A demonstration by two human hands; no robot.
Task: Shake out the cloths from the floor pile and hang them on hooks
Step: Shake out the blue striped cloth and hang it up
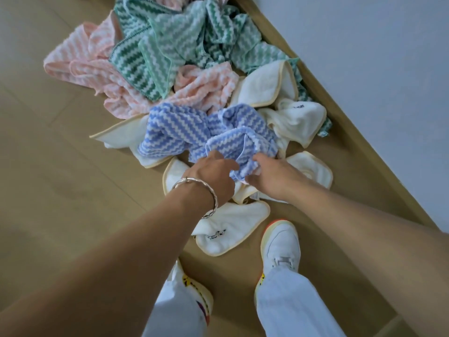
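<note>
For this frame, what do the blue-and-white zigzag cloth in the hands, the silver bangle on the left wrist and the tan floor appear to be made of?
Blue-and-white zigzag cloth: probably plush microfibre, matte; raised fuzzy ridges and soft crumpling.
Silver bangle: likely polished metal; bright glints along its curve.
Tan floor: wood or wood-look laminate, cannot tell which; low-sheen planks with faint seams.

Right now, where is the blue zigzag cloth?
In the head view, the blue zigzag cloth sits mid-pile, between pink zigzag cloths beyond and cream cloths nearer, gripped by the left hand and right hand.
</note>
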